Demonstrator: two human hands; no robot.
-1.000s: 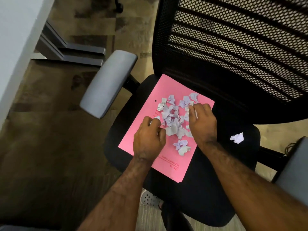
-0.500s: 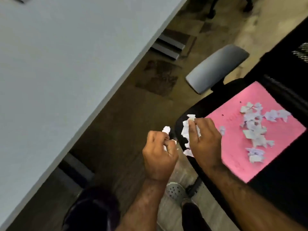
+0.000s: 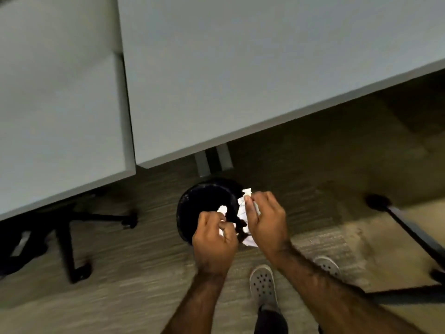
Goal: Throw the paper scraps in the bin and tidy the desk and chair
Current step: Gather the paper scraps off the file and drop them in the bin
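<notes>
A round black bin [image 3: 204, 203] stands on the carpet just below the desk edge. Both hands hover over its near rim. My left hand [image 3: 214, 239] is closed around white paper scraps [image 3: 222, 210] that poke out above the fingers. My right hand [image 3: 266, 222] grips a bigger bunch of white paper scraps [image 3: 243, 206], which sticks out on its left side over the bin. The chair with the pink folder is out of view.
A pale grey desk [image 3: 240, 68] fills the top, with a second desk [image 3: 60, 116] butted against it at the left. A black chair base [image 3: 72, 237] with castors sits lower left, another chair leg [image 3: 414, 235] at the right. My grey shoes [image 3: 262, 285] stand below the hands.
The view has swung left from the chair and pink folder to the bin under the desk. Both hands, closed on scraps taken from the folder, have moved over the bin.
</notes>
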